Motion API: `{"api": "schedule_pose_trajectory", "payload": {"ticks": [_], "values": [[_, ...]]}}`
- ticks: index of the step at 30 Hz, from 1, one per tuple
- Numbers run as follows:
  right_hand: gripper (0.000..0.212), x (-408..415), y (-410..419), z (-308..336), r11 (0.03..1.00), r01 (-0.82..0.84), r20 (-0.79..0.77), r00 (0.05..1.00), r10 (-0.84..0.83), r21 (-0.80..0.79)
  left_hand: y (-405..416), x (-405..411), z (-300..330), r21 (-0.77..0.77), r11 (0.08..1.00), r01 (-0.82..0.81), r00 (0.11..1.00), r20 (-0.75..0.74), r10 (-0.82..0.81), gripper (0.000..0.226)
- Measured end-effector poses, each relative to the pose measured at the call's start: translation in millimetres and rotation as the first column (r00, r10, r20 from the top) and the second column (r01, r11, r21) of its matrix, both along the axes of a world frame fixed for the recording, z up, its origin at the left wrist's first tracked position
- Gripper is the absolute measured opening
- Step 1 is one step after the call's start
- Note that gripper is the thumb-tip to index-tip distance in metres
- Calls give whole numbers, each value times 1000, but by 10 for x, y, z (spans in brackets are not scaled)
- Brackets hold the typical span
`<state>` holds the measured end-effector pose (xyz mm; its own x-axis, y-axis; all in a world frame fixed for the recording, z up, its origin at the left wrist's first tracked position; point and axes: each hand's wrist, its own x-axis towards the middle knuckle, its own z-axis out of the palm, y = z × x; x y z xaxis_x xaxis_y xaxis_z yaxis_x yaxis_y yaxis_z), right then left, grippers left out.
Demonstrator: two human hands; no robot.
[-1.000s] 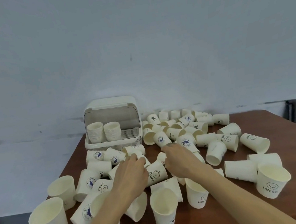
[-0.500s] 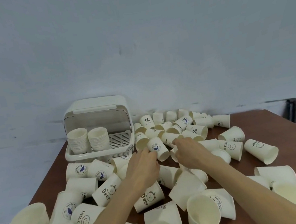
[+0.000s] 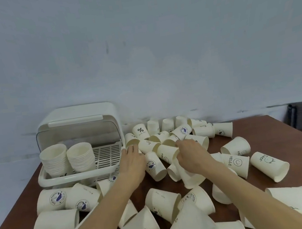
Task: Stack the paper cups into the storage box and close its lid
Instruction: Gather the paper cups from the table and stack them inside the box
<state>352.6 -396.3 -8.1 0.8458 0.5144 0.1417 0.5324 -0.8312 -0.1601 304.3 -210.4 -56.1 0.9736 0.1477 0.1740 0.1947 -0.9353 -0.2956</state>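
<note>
Both hands are in the cup pile right of the storage box: left hand flat beside its open front, right hand curled round a tipped cup. Two stacks sit inside; loose cups crowd the table.

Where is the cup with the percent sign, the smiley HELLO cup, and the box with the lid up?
percent-sign cup (image 3: 140, 131), head view, printed side.
HELLO smiley cup (image 3: 236, 163), head view, printed side.
storage box (image 3: 77, 176), head view, front rim.
</note>
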Motion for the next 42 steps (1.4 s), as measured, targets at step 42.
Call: {"api": "schedule_pose_trajectory", "payload": {"ticks": [42], "values": [[42,-285,186,189,990,-32,-101,995,18,-141,-16,-429,630,114,993,26,991,129,-41,18]]}}
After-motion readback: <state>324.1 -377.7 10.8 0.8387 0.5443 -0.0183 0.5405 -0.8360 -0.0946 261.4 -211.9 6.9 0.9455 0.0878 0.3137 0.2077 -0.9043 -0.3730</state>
